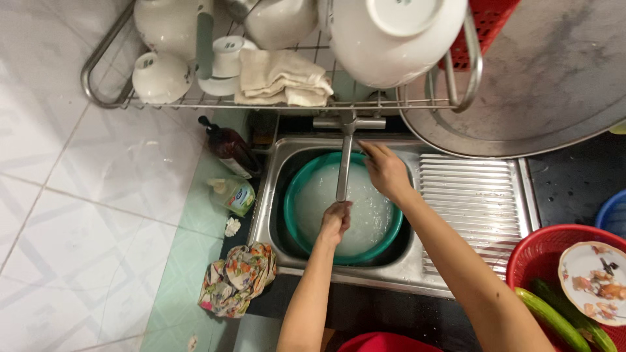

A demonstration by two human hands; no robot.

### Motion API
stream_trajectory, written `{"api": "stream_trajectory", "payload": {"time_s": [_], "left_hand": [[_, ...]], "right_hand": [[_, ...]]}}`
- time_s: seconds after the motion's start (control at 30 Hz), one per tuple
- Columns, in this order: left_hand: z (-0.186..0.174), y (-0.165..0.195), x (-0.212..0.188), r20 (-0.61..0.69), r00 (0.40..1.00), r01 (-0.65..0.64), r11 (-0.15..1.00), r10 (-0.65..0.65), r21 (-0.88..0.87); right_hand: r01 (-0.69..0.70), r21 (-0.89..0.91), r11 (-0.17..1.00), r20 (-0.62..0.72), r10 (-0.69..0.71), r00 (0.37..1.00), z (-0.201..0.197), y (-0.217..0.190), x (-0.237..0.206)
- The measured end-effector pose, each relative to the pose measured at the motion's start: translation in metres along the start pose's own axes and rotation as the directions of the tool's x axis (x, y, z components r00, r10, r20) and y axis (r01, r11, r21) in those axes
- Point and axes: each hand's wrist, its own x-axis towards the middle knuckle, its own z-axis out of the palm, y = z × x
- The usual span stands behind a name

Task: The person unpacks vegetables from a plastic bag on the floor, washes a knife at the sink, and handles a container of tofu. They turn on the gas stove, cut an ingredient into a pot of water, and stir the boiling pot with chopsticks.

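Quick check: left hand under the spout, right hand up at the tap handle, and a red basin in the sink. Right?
Not quite. The basin in the sink is green, not red, as the head view shows. The left hand is under the spout and the right hand is at the tap handle.

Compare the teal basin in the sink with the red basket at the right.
The teal basin sits inside the sink; the red basket sits beside it on the dark counter. The teal basin holds foamy water; the red basket holds cucumbers and a patterned plate. Both are round.
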Motion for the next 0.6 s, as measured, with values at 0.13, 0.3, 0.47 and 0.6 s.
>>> {"api": "stream_trajectory", "payload": {"time_s": [0.13, 0.3, 0.47, 0.6], "left_hand": [[0.000, -0.003, -0.014, -0.126, 0.984, -0.117, 0.988, 0.130, 0.102], [0.002, -0.008, -0.029, -0.028, 1.000, 0.009, 0.933, 0.001, 0.360], [0.002, -0.019, -0.060, 0.399, 0.851, -0.476, 0.178, 0.342, 0.861], [0.013, -0.018, -0.077, 0.516, 0.792, -0.491, -0.162, 0.325, 0.856]], "right_hand": [[0.156, -0.124, 0.980, 0.086, -0.146, 0.986, 0.010, -0.010, 0.049], [0.016, -0.277, 0.961, 0.394, 0.099, 0.914, 0.012, 0.002, 0.048], [0.006, -0.120, 0.993, 0.301, 0.031, 0.953, 0.001, 0.018, -0.034], [-0.430, -0.184, 0.884, 0.367, 0.467, 0.804, -0.044, 0.002, -0.149]]}}
